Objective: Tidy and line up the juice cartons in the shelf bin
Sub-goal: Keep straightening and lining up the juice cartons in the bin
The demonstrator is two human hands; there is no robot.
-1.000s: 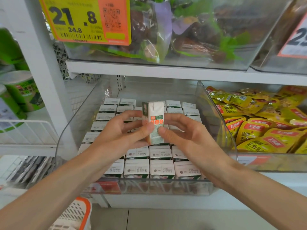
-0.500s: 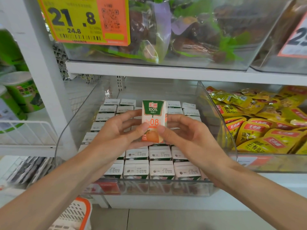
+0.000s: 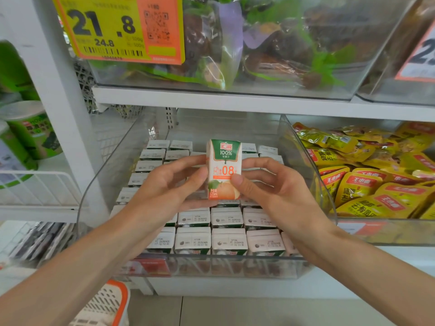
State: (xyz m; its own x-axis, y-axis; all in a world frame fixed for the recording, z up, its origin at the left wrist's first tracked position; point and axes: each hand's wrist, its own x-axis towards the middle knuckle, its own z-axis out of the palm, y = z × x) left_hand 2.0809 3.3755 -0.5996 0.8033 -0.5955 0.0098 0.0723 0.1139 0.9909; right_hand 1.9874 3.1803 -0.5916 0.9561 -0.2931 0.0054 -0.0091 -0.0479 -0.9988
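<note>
A small juice carton (image 3: 224, 169) with a green top and an orange fruit picture is held upright above the clear shelf bin (image 3: 211, 267), its front face toward me. My left hand (image 3: 164, 191) grips its left side and my right hand (image 3: 270, 191) grips its right side, thumbs on the front. Below, several juice cartons (image 3: 227, 241) stand in neat rows in the bin, white tops up. My hands hide the middle rows.
A bin of yellow snack packets (image 3: 376, 182) sits to the right. The shelf above (image 3: 235, 102) carries a clear bin of bagged goods with a yellow price tag (image 3: 117, 29). Green tubs (image 3: 28, 132) stand at left; a white-and-orange basket (image 3: 106, 307) is at bottom left.
The carton has been turned in my hands from side-on to front face toward me and raised slightly. Both hands stay on it above the bin.
</note>
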